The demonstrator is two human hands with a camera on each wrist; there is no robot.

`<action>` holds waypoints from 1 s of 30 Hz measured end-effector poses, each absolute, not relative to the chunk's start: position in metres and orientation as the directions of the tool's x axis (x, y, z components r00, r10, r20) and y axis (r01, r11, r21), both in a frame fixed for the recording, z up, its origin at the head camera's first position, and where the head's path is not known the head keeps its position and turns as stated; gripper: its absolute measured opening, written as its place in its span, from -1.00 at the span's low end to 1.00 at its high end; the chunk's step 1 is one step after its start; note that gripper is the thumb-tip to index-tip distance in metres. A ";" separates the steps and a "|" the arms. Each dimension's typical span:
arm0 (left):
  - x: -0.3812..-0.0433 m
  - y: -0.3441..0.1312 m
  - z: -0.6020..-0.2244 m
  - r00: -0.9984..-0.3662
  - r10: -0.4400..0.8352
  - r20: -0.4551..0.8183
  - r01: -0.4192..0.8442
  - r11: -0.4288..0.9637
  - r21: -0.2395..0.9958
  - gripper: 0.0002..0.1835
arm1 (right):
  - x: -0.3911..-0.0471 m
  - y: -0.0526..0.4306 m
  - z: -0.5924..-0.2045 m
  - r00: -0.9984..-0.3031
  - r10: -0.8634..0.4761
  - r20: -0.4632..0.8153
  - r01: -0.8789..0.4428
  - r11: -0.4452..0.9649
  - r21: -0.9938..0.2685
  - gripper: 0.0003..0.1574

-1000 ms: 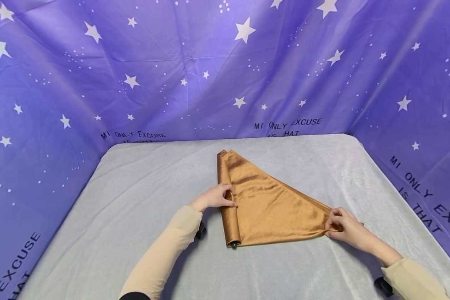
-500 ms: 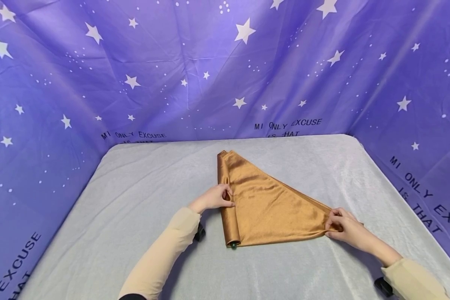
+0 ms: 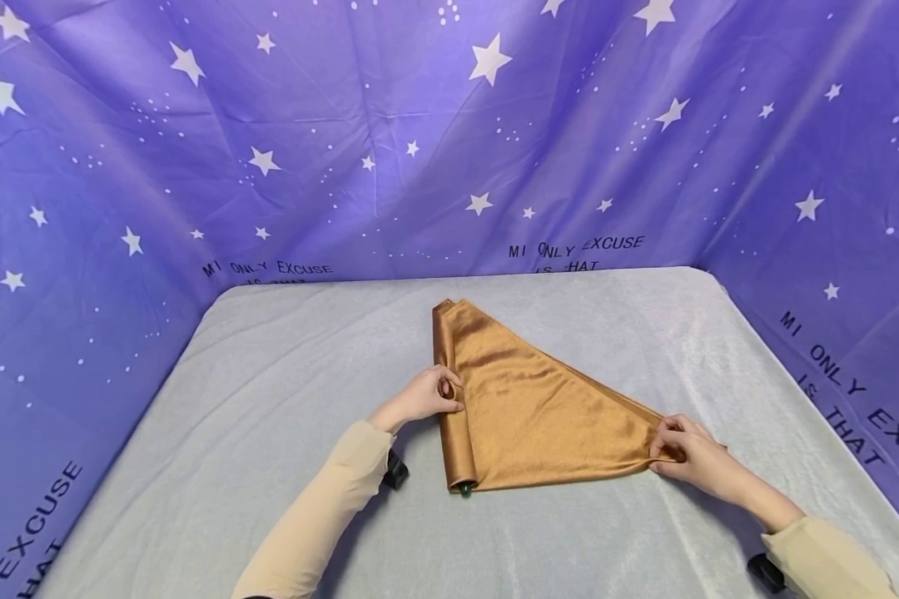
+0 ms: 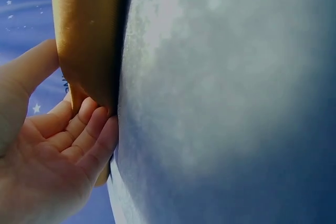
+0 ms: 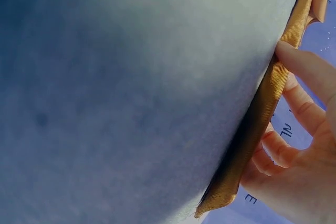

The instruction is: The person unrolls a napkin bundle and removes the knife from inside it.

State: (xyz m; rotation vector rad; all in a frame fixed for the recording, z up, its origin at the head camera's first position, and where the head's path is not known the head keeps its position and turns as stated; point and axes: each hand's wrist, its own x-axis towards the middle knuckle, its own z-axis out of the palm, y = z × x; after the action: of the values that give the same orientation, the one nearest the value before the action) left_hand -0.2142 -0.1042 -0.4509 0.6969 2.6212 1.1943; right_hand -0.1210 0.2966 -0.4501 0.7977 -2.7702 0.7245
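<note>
A golden-brown satin cloth (image 3: 547,408) lies in the head view, its left side wound into a roll (image 3: 460,445) and the rest flat, narrowing toward the right. From the near end of the roll pokes a small dark green tip (image 3: 465,490); whatever it belongs to is hidden inside. My left hand (image 3: 424,394) grips the middle of the roll, thumb on one side and curled fingers on the other, as the left wrist view also shows. At the far right corner of the cloth, my right hand (image 3: 692,456) pinches the fabric between thumb and fingers.
A pale grey fabric-covered table (image 3: 307,366) lies under everything. Purple star-printed curtains (image 3: 374,150) enclose its back and sides. Black wrist straps (image 3: 395,470) show under the beige sleeves.
My left hand has shifted slightly left, and the roll's near part has moved a little left with it. The right hand stays at its corner.
</note>
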 end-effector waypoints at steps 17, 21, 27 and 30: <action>-0.206 -0.129 -0.446 -0.925 0.368 -0.096 0.086 0.449 0.890 -0.65 | -0.120 0.295 -0.448 -0.839 -0.459 0.293 -0.544 0.733 -0.408 -0.62; -0.205 -0.133 -0.447 -0.928 0.349 -0.134 0.010 0.381 0.924 -0.63 | -0.120 0.295 -0.447 -0.843 -0.458 0.283 -0.538 0.734 -0.414 -0.63; -0.202 -0.138 -0.449 -0.930 0.311 -0.196 -0.078 0.353 0.932 -0.57 | -0.120 0.295 -0.446 -0.847 -0.457 0.272 -0.532 0.733 -0.424 -0.63; -0.201 -0.140 -0.448 -0.935 0.294 -0.197 -0.079 0.367 0.927 -0.56 | -0.120 0.295 -0.446 -0.847 -0.457 0.271 -0.531 0.732 -0.427 -0.63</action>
State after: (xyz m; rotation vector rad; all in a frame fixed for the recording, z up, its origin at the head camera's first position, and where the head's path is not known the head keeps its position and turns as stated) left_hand -0.2007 -0.1403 -0.4484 0.1888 2.3041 1.5892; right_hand -0.1201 0.2951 -0.4455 0.7996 -2.7841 0.7549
